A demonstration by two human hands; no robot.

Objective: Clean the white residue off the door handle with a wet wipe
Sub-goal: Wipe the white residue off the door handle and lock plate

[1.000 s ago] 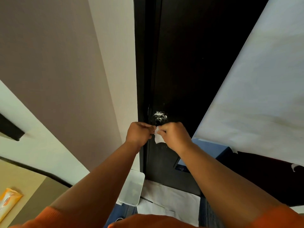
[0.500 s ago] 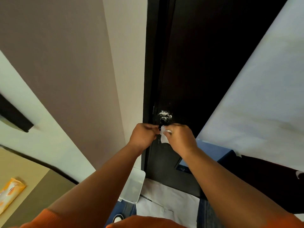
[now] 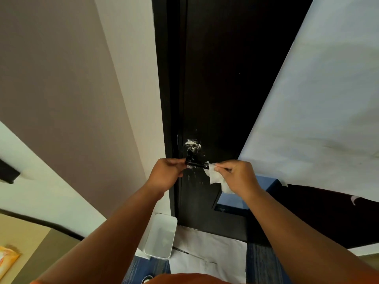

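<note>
Dark wood first: door point(image 3: 215, 78) filling the middle of the view, shut against its frame, with pale wall to the left and a large white sheet point(image 3: 317, 99) hanging across its right side. Down on the floor, white paper point(image 3: 209, 255) spread at the door's foot, and a small white bin point(image 3: 160, 236) standing just beside the frame. Far off at the lower left, an orange packet point(image 3: 8, 261), possibly the wipe pack, though too small to tell.

Next, the two bare forearms reaching up to the door handle point(image 3: 195, 165), a black lever low on the door's left edge. Left hand point(image 3: 166, 175) closed in a pinch on the lever's left end, apparently steadying it. Right hand point(image 3: 238, 177) just off the lever's right tip, thumb and fingers nipped tight on the wet wipe point(image 3: 217, 177); upper corner of the wipe touching the tip, the rest hanging crumpled below the hand.

Judged from this: lever bar largely black and clean-looking between the hands, so roughly the first part done. Left to do: the round base point(image 3: 192, 146) above the lever, thickly crusted with white residue, plainly untouched. Smaller yet, faint white drips point(image 3: 194, 180) on the door face just under the lever, also uncleaned. Probably less than halfway along, with the heaviest patch ahead and likely needing a fresh fold of the wipe.
</note>
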